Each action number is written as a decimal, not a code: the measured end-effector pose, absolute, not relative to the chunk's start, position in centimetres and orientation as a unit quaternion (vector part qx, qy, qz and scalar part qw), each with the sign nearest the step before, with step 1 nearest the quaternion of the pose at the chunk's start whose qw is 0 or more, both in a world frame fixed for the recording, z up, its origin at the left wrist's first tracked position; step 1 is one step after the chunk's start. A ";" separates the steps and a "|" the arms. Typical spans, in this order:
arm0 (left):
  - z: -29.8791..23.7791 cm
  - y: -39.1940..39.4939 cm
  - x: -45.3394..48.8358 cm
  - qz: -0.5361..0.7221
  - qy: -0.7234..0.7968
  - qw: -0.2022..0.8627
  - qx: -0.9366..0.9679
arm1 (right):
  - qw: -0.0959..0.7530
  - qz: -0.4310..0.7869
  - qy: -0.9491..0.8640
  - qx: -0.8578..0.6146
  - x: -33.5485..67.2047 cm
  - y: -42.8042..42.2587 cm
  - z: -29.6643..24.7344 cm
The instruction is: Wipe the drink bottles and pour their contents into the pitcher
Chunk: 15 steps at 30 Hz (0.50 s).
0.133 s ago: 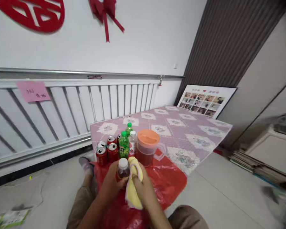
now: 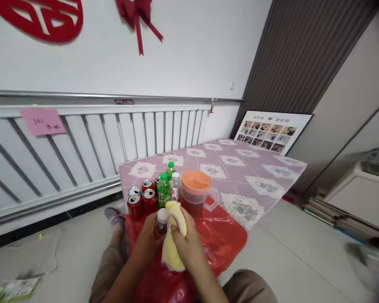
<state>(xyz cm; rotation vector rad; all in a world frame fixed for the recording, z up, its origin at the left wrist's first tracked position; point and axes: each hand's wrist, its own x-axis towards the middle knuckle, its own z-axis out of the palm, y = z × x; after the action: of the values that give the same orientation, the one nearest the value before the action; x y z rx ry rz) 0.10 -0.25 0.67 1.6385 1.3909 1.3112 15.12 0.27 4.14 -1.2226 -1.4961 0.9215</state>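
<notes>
My left hand is wrapped round a bottle with a white cap and dark contents, upright over the red plastic sheet. A yellow cloth with a pale purple edge is gripped in my right hand, its upper part against the bottle's right side. Just beyond my hands stand several opened drink cans, a green-capped green bottle, another green bottle behind it, a white-capped bottle, and a clear pitcher with an orange lid.
A table with a purple patterned cloth stretches away to the right. Behind it runs a white radiator along the wall. A photo board leans at the far end. My knees flank the near table edge.
My right hand and the yellow cloth have shifted slightly up and left, now covering more of the bottle's right side. The left hand still holds the bottle.
</notes>
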 end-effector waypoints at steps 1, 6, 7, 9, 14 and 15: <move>0.8 -0.3 0.1 0.496 0.524 0.307 0.620 | 0.485 0.375 -0.612 -0.499 15.0 0.4 4.1; 1.0 -0.3 0.4 0.516 0.534 0.258 0.618 | 0.477 0.399 -0.589 -0.516 15.6 1.6 1.5; 1.0 -0.3 0.4 0.518 0.535 0.253 0.617 | 0.471 0.402 -0.590 -0.518 15.8 1.8 1.0; 0.7 -0.3 0.4 0.515 0.537 0.253 0.618 | 0.462 0.401 -0.597 -0.519 16.2 1.8 0.1; 0.5 -0.3 0.4 0.512 0.538 0.259 0.618 | 0.459 0.394 -0.603 -0.520 16.4 1.2 0.2; 0.5 -0.3 0.4 0.514 0.537 0.258 0.617 | 0.460 0.392 -0.604 -0.520 16.3 1.0 0.8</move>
<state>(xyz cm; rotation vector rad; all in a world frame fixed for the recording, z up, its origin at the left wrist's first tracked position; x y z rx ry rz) 0.37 -0.33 0.52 1.6735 1.4552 1.3933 16.29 0.98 0.77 -1.2790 -1.4879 0.9648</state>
